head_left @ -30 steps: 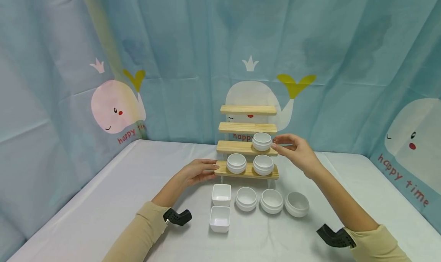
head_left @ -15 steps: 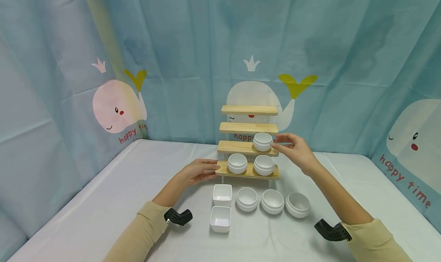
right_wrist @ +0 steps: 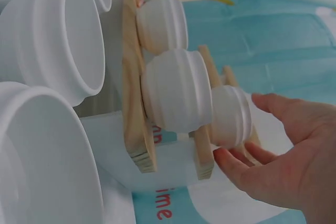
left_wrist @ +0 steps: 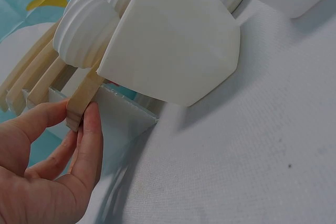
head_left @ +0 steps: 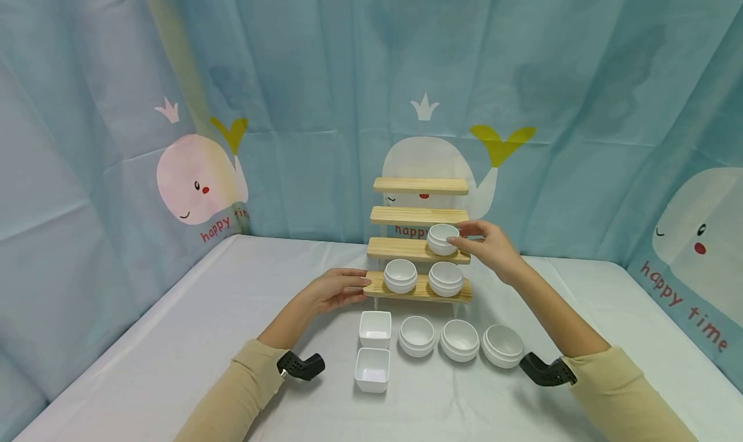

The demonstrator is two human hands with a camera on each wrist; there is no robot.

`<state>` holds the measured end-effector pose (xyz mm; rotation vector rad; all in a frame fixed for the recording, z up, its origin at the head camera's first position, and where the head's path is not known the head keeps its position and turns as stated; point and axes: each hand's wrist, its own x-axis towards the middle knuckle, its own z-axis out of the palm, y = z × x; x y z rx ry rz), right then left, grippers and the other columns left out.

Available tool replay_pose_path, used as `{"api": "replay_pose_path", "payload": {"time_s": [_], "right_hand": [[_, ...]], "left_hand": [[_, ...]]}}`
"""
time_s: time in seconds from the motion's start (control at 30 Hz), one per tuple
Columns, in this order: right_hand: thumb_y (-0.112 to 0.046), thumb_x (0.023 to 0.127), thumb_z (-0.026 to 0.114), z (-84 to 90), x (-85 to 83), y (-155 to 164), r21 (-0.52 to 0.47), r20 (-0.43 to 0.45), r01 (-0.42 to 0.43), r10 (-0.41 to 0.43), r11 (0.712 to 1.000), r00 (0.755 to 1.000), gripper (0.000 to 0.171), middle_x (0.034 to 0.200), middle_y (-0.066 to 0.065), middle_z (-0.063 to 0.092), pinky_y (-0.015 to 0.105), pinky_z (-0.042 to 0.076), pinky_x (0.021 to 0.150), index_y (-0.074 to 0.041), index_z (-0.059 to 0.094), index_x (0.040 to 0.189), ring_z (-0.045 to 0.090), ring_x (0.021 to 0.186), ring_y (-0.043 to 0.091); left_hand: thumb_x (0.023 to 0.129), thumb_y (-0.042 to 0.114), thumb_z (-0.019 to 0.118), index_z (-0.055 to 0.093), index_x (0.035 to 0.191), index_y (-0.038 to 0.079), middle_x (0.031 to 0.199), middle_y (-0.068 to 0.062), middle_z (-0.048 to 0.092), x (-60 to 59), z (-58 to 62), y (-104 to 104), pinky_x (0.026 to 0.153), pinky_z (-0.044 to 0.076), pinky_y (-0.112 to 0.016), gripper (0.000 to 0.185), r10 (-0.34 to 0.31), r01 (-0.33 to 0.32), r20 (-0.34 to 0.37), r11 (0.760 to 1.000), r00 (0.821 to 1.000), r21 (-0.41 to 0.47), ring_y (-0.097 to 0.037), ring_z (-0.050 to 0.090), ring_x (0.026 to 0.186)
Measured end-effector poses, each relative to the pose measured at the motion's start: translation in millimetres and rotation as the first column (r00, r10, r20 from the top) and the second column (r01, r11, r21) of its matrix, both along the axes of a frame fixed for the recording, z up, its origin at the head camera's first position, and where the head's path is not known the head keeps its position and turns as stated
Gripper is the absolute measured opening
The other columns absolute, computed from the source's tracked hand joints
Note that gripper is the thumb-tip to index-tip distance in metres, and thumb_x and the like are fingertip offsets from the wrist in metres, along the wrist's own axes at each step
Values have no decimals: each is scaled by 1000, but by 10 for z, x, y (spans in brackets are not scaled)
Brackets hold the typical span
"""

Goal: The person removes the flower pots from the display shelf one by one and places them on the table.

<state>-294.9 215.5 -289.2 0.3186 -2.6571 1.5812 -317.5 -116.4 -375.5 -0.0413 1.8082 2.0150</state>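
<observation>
A tiered display stand [head_left: 418, 250] with wooden shelves and clear side panels stands on the table. My left hand [head_left: 333, 290] pinches the left end of its lowest shelf; the left wrist view shows thumb and fingers on the wood [left_wrist: 79, 106]. Two round white bowls [head_left: 400, 276] sit on that shelf. Another round white bowl [head_left: 439, 242] is on the second shelf from the bottom, at its right end. My right hand [head_left: 490, 248] holds this bowl, the thumb over its near rim and fingers at its side; the right wrist view shows fingertips [right_wrist: 223, 156] right at the bowl.
In front of the stand, three round white bowls [head_left: 460, 340] form a row on the white tablecloth [head_left: 464, 403]. Two square white bowls [head_left: 373, 369] stand to their left, one before the other. A blue curtain [head_left: 302, 171] with whale prints hangs behind the stand.
My right hand has moved left, bringing the thumb from beside the second-shelf bowl to over its rim. The left hand has kept its hold on the stand, and the bowls have stayed in place.
</observation>
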Motion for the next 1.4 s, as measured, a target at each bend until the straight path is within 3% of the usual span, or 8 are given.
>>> {"api": "replay_pose_path", "payload": {"time_s": [0.27,0.47,0.6,1.1,1.4], "right_hand": [[-26,100,74,-5,-72,-53,-20,56,-4,5,1000,998,72,151,29,48,55,44,116,5,42,156,45,141,42],[-23,97,77,-11,-114,-105,-27,40,0,1,1000,999,70,143,26,55,30,52,96,7,46,153,52,130,36],[-21,96,78,-13,-121,-122,-32,35,0,1,999,999,70,139,25,57,20,51,86,8,47,152,53,125,33],[-17,95,79,-19,-128,-110,-57,26,4,-2,998,1000,63,132,21,60,17,52,78,9,53,146,55,111,23],[-19,95,79,29,-87,-112,-61,22,-7,9,998,1000,66,145,27,55,22,50,89,8,51,148,53,127,34]], "left_hand": [[103,-1,64,48,150,-10,111,-12,68,-2,2,1,76,65,-21,50,0,0,-1,1000,1000,-6,-13,73,83],[103,-1,63,49,149,-10,109,-12,68,-4,5,-3,74,65,-20,49,-1,1,-1,1000,1000,-7,-12,72,82],[103,-1,64,49,149,-10,110,-12,67,-4,7,-2,75,65,-21,49,3,-3,1,1000,1000,-10,-12,72,82],[103,1,65,49,150,-9,114,-13,67,15,9,5,77,65,-21,51,0,0,2,1000,1000,-30,-12,72,84],[103,1,65,47,150,-10,114,-13,66,20,13,0,78,65,-21,51,-2,2,-5,1000,1000,-31,-12,72,84]]}}
